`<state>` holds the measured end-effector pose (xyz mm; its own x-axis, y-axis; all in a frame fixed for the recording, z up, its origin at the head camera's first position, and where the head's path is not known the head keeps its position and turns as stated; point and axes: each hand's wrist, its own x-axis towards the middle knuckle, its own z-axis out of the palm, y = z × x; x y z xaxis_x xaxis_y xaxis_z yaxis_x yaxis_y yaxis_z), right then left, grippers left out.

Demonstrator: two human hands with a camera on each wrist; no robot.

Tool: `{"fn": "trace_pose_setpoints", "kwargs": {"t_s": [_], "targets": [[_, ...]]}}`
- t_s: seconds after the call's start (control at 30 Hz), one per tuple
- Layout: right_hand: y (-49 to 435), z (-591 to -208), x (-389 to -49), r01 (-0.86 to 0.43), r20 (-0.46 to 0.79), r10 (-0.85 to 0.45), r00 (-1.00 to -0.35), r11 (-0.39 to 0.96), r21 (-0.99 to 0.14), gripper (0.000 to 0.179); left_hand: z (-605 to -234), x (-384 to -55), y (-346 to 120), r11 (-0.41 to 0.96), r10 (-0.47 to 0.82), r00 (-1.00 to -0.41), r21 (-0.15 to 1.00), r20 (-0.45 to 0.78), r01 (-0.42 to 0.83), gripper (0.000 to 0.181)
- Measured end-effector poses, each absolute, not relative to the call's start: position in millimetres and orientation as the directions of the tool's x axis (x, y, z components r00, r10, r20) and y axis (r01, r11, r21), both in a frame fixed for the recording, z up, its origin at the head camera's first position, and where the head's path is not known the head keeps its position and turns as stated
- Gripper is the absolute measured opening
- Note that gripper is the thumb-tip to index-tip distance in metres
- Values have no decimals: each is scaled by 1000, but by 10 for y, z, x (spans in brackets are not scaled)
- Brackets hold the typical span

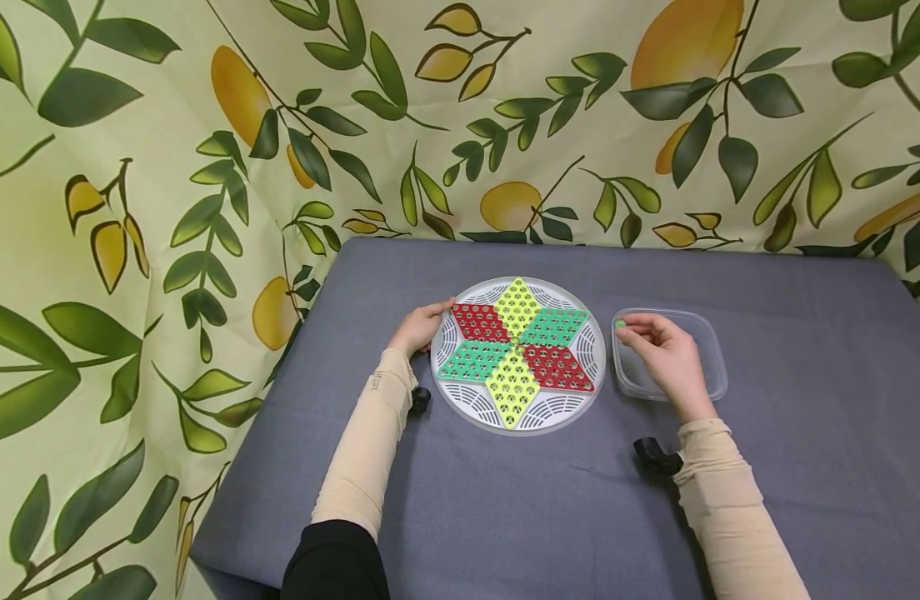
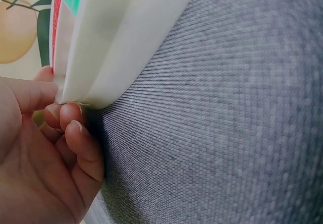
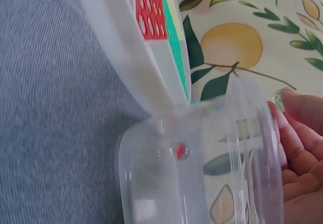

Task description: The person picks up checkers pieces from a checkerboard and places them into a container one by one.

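Observation:
A round white Chinese checkers board [image 1: 460,402] with a red, yellow and green star lies on the table. My left hand [image 1: 413,332] holds its rim at the upper left; in the left wrist view the thumb lies over the edge and curled fingertips [image 2: 70,114] are at its underside. Between thumb and fingers, my right hand [image 1: 673,360] pinches a small clear-and-green marble [image 3: 279,100] above a clear plastic container [image 1: 718,367] at the board's right. Inside that container, the right wrist view shows a clear marble with red [image 3: 180,151].
A grey-blue cloth [image 1: 505,508] covers the table. Behind and to the left hangs a curtain [image 1: 400,75] printed with leaves and fruit. Black wrist devices, one near the left cuff [image 1: 421,400] and one by the right cuff [image 1: 655,457], stick out over the cloth.

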<state>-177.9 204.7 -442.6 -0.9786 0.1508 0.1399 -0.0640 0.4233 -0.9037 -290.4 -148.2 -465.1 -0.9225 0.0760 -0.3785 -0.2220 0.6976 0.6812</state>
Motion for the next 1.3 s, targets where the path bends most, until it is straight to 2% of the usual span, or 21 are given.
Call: {"fn": "trace_pose_setpoints", "kwargs": {"t_s": [0.27, 0.57, 0.83, 1.03, 1.3], "targets": [[2294, -4833, -1978, -39, 128, 171, -977, 444, -895, 37, -4604, -2863, -1496, 676, 79, -922, 700, -378, -229, 40], [2215, -4493, -1867, 37, 51, 142, -988, 555, -831, 35, -4597, -2832, -1524, 661, 91, -923, 716, -373, -224, 39], [2242, -4482, -1893, 40, 38, 104, -994, 655, -755, 31, -4612, -2848, -1527, 666, 73, -924, 708, -377, -236, 38], [2248, -4488, -1911, 22, 53, 90, -995, 677, -736, 31, -4613, -2866, -1514, 679, 68, -923, 696, -379, -235, 39], [2259, -4459, -1873, 59, 33, 122, -992, 674, -737, 38, -4649, -2897, -1488, 691, 68, -919, 683, -388, -237, 39]]}}
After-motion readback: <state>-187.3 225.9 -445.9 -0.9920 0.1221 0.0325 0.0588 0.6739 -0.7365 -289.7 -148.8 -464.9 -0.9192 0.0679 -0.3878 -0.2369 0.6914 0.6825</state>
